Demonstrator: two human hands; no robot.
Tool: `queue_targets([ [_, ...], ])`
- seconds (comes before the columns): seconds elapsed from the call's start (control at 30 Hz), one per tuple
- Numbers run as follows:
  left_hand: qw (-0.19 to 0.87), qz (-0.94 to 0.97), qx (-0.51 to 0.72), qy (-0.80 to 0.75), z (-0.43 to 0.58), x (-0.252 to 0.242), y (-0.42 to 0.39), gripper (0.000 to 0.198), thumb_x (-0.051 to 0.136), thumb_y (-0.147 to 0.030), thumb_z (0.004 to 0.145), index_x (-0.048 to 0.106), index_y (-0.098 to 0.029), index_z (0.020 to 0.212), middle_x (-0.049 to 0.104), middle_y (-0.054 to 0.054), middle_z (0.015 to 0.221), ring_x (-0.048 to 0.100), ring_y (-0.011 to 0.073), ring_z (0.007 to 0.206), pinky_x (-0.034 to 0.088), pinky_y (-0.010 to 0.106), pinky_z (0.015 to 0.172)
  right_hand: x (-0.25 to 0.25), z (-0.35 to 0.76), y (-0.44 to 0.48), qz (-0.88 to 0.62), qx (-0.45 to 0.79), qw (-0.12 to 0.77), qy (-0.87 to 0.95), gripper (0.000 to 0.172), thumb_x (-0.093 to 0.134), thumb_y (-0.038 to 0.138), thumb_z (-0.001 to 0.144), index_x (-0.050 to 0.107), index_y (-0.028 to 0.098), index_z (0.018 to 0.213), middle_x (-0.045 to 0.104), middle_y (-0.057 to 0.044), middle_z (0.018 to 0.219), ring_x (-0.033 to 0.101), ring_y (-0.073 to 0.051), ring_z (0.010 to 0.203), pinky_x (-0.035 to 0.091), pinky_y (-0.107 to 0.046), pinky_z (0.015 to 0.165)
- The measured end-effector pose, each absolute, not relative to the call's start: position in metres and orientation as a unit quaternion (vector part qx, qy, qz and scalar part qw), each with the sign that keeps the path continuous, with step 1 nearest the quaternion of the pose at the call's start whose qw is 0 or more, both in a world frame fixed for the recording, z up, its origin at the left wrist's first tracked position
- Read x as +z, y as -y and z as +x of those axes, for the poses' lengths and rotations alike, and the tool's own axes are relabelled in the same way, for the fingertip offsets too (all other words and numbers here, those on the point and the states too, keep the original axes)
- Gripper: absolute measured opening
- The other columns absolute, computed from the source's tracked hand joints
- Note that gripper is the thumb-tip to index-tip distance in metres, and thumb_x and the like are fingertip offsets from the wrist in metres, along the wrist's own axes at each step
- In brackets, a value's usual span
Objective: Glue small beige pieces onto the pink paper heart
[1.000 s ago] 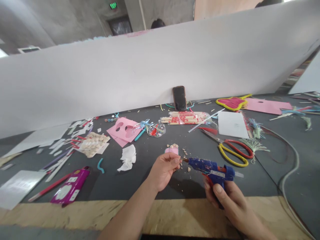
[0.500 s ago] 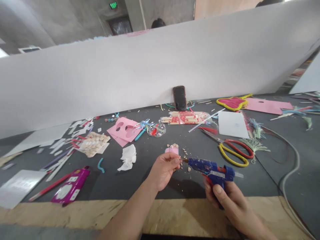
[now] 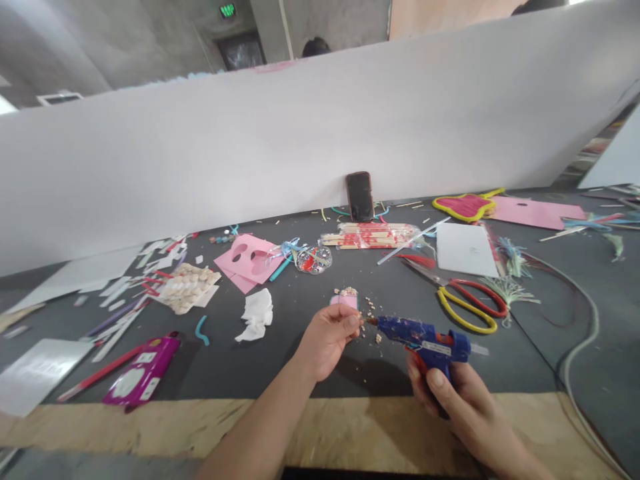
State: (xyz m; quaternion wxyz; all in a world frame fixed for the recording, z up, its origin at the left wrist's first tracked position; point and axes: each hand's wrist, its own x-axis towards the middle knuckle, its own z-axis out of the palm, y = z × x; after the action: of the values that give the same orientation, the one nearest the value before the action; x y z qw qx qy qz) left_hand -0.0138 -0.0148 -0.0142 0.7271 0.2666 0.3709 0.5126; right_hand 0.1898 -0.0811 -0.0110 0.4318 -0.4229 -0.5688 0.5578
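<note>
My right hand is wrapped round the handle of a blue glue gun, its index finger by the red trigger. A clear glue stick pokes out of the gun's back end. The nozzle points left and meets the fingertips of my left hand. Thumb and index finger there are pinched together; what sits between them is too small to make out. Just beyond lies a small pink piece with beige bits along its far edge. Several loose beige bits are scattered beside it.
Scissors with red and yellow handles lie right of the gun, near a grey cable. A phone leans on the white partition. Crumpled tissue, pink card and a purple packet lie to the left.
Almost nothing differs. The glue gun has shifted very slightly to the right, and my left hand keeps its pinch at the nozzle.
</note>
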Motion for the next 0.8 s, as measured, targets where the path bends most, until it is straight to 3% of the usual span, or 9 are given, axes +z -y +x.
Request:
queue_targets([
  [0.3,0.711,0.289,0.514,-0.384,-0.014,-0.011,0.013,0.03,0.089,-0.032,0.048,0.068,-0.015,0.061,0.063,0.0,0.064,0.05,0.0069,0.056,0.037,0.024,0.06,-0.005,0.188,0.082,-0.433,0.549,0.466,0.542,0.032,0.043,0.049,0.093,0.056,0.019,0.091,0.048,0.002,0.056,0.039,-0.011,0.049,0.033,-0.025,0.049],
  [0.43,0.691,0.303,0.52,-0.4,-0.016,-0.01,0.013,0.03,0.087,-0.033,0.049,0.068,-0.015,0.061,0.061,-0.001,0.061,0.047,0.0069,0.056,0.035,0.023,0.059,0.006,0.206,0.069,-0.5,0.447,0.469,0.575,0.032,0.034,0.046,0.096,0.054,0.022,0.097,0.052,0.001,0.057,0.048,-0.015,0.052,0.038,-0.027,0.052],
  [0.57,0.669,0.323,0.526,-0.414,-0.017,-0.01,0.013,0.028,0.086,-0.033,0.052,0.07,-0.014,0.064,0.06,-0.002,0.061,0.047,0.0071,0.057,0.035,0.023,0.06,0.009,0.244,0.036,-0.62,0.189,0.381,0.659,0.039,0.03,0.048,0.094,0.053,0.019,0.104,0.059,-0.005,0.065,0.054,-0.02,0.054,0.044,-0.033,0.053],
  [0.67,0.66,0.33,0.523,-0.426,-0.018,-0.009,0.014,0.028,0.086,-0.033,0.052,0.07,-0.013,0.064,0.059,-0.002,0.059,0.047,0.0074,0.058,0.035,0.023,0.061,0.004,0.272,0.011,-0.667,-0.02,0.219,0.712,0.045,0.044,0.044,0.089,0.048,0.016,0.124,0.066,-0.016,0.096,0.063,-0.03,0.075,0.046,-0.038,0.06],
  [0.8,0.659,0.334,0.528,-0.419,-0.02,-0.008,0.014,0.027,0.085,-0.033,0.054,0.07,-0.013,0.065,0.059,-0.002,0.059,0.047,0.0075,0.058,0.035,0.023,0.061,0.007,0.287,-0.004,-0.622,-0.133,0.122,0.762,0.038,0.05,0.034,0.089,0.054,0.012,0.12,0.065,-0.021,0.104,0.06,-0.035,0.091,0.046,-0.043,0.074],
])
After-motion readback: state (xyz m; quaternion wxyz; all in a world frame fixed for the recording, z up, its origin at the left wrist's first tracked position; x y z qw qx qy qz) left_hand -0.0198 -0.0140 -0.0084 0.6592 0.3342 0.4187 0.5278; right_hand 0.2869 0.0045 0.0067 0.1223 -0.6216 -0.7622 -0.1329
